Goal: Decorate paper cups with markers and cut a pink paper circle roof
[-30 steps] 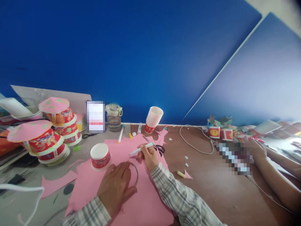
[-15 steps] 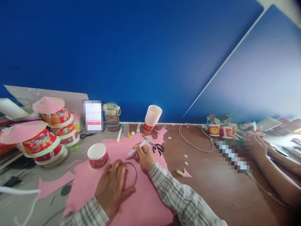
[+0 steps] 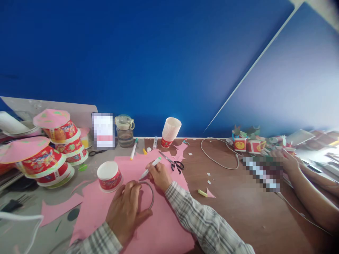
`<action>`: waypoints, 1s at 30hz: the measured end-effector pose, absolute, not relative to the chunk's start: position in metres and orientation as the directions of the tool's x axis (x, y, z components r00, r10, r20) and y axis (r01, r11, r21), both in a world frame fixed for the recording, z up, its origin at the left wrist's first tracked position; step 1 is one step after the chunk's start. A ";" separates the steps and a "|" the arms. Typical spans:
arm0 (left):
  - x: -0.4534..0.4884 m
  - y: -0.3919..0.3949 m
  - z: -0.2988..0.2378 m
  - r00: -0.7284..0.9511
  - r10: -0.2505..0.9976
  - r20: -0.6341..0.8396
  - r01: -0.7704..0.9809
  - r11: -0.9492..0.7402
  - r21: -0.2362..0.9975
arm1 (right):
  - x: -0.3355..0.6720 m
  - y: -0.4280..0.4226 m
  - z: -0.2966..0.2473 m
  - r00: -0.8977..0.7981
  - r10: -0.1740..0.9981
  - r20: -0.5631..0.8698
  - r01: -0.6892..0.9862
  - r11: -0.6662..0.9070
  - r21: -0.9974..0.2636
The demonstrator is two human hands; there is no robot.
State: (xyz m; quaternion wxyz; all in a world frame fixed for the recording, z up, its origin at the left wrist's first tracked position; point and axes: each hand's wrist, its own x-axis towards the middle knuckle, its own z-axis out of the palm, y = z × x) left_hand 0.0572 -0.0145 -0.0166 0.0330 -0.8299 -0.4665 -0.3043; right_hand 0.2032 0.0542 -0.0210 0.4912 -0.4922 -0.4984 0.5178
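Spread over the pink paper (image 3: pixel 159 225), my left hand (image 3: pixel 123 208) holds a thin grey ring (image 3: pixel 153 199) flat, its fingers at the ring's top and the thumb at its lower edge. The left part of the ring is hidden under that hand. In my right hand (image 3: pixel 160 175) is a white marker (image 3: pixel 150 168) with a green end, its tip low by the ring's upper edge. A red and white paper bowl (image 3: pixel 109 178) stands upright left of the hands. Black-handled scissors (image 3: pixel 176 165) lie just beyond my right hand.
Stacked bowls with pink paper cones (image 3: pixel 54 118) stand at left. A glass jar (image 3: pixel 125 132), a stack of paper cups (image 3: pixel 171 130) and another marker (image 3: pixel 134 149) are along the blue partition. A co-worker's hands (image 3: pixel 287 160) are at right, near small decorated cups (image 3: pixel 240 144).
My right hand has moved slightly left and toward me, bringing the marker's tip down to the ring's upper edge. The marker stands steeper. My left hand keeps its place on the ring.
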 end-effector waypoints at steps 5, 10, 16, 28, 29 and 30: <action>0.056 -0.015 -0.018 0.386 0.755 0.530 0.793 -0.565 0.227 | 0.204 0.053 -0.018 -0.048 0.999 0.001 0.049 0.004 -0.999; 0.056 -0.014 -0.018 0.384 0.752 0.535 0.792 -0.567 0.228 | 0.204 0.051 -0.012 -0.063 0.997 0.036 0.132 0.044 -0.990; 0.057 -0.014 -0.017 0.389 0.748 0.538 0.789 -0.572 0.225 | 0.205 0.049 -0.005 -0.068 0.994 0.082 0.213 0.095 -0.972; 0.056 -0.014 -0.018 0.400 0.734 0.549 0.782 -0.586 0.213 | 0.226 0.038 -0.004 -0.034 0.991 0.128 0.298 0.133 -0.945; 0.056 -0.014 -0.019 0.402 0.729 0.555 0.782 -0.588 0.207 | 0.230 0.034 -0.003 -0.031 0.991 0.130 0.304 0.134 -0.943; 0.056 -0.014 -0.019 0.403 0.723 0.561 0.781 -0.591 0.200 | 0.233 0.029 -0.002 -0.027 0.991 0.132 0.312 0.134 -0.941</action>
